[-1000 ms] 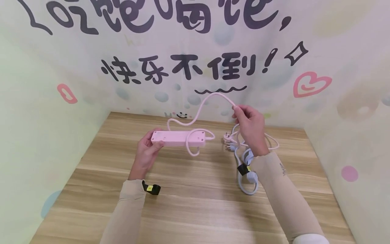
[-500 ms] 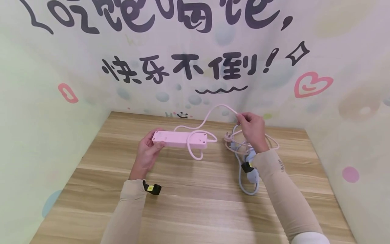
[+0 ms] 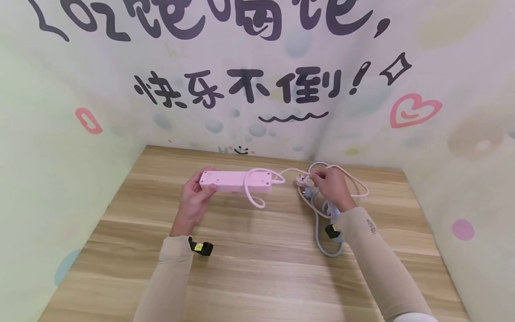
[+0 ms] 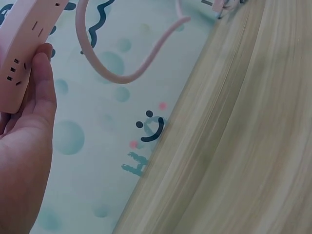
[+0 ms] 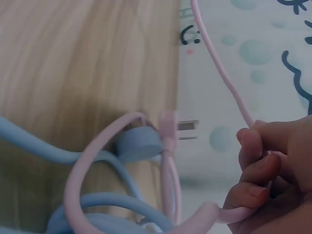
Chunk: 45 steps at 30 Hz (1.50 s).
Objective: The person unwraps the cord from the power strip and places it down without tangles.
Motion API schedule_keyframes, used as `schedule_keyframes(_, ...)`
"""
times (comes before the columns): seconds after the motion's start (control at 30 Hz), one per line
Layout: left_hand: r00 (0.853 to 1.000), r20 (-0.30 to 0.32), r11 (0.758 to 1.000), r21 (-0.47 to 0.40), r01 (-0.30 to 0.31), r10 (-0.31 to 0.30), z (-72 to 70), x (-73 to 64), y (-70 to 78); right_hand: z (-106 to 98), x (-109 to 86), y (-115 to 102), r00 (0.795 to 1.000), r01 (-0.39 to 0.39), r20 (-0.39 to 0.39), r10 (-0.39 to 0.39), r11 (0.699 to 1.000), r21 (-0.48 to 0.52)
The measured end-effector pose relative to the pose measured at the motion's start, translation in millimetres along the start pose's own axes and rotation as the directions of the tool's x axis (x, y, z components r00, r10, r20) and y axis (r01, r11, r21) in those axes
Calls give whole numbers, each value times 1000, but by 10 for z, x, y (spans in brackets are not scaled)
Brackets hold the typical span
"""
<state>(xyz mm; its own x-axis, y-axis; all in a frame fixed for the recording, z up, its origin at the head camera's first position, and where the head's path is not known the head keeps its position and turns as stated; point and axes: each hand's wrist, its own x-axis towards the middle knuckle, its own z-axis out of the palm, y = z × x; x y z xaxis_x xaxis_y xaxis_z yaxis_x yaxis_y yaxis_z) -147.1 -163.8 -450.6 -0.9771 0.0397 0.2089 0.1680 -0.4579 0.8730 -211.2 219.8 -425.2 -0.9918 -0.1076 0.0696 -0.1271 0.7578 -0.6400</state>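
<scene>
In the head view my left hand (image 3: 194, 201) grips the left end of a pink power strip (image 3: 227, 180), thumb on the near side. Slots show on the strip's socket face in the left wrist view. A pink cord (image 5: 220, 73) leaves its right end, loops over the strip and runs right. My right hand (image 3: 333, 187) pinches this cord between thumb and forefinger; the other fingers curl around a further stretch of it. The pink plug (image 5: 168, 129) lies beside a blue-grey plug (image 5: 139, 145), left of the right hand.
On the wooden table (image 3: 257, 277), a blue-grey cord (image 3: 318, 237) tangles with the pink one under the right hand. A blue-grey body there is mostly hidden by the wrist. A printed backdrop (image 3: 225, 125) rises behind the table's far edge. Black cameras (image 3: 201, 247) sit on both wrists.
My right hand has come down toward the table and plugs, lowering the pink cord's high arch to a low line. The left hand holds the strip nearly still.
</scene>
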Motion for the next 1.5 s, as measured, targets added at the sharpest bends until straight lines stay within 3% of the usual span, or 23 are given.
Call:
schedule_keyframes(0.2,999,-27,1000,-17,-24,24,-5,3,32,153,-64,66,982,24,186,-3,994,-108)
schedule_keyframes(0.33,999,-42,1000,-16,-13,12,19,4,43,307,-98,28,964,106,260,-60,980,-166)
schedule_keyframes(0.43,999,-47,1000,-10,1,-2,32,3,28,410,-95,12,962,162,254,-106,964,-210)
schedule_keyframes(0.9,999,-28,1000,-20,-20,19,20,1,8,500,-115,27,954,222,255,-155,940,-258)
schedule_keyframes(1.13,1000,-4,999,-30,-31,31,55,7,20,557,-143,-36,951,292,200,-234,892,-344)
schedule_keyframes(1.37,999,-9,998,-53,-36,35,52,15,10,622,-178,-99,950,263,244,-195,920,-291)
schedule_keyframes(1.5,999,-16,997,-56,-46,45,36,24,12,591,-263,-117,933,313,271,-237,905,-287)
